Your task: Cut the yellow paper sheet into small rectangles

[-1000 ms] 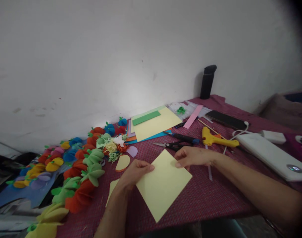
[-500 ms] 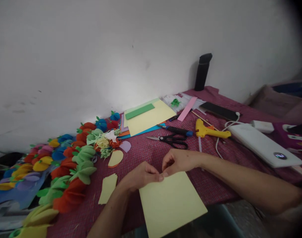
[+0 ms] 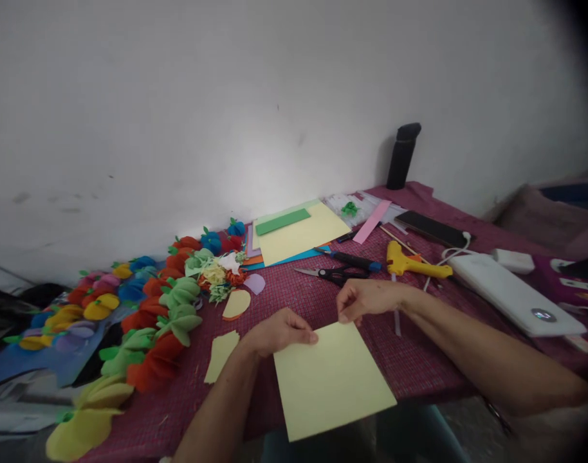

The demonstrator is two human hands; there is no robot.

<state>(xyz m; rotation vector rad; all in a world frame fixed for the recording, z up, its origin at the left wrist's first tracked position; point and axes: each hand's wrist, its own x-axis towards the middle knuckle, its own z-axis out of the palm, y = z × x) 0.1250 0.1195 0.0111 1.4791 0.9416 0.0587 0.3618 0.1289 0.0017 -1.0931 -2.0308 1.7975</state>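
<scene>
A pale yellow sheet of paper hangs over the table's front edge, its far edge held up by both hands. My left hand pinches that edge near its left corner, thumb on top. At the right end of the same edge, my right hand pinches the paper between thumb and curled fingers. Just beyond the hands lie black-handled scissors and a blue-and-black tool with a thin tip. Left of my left hand are a stack of small yellow paper pieces and a cut yellow rounded piece.
Colourful paper fruit shapes crowd the left side. At the back lie yellow sheets and a green strip. On the right are a yellow glue gun, a white power bank, a phone and a black bottle.
My right hand has slid right along the paper's far edge, away from my left hand. The hands were together before. The camera view has shifted slightly.
</scene>
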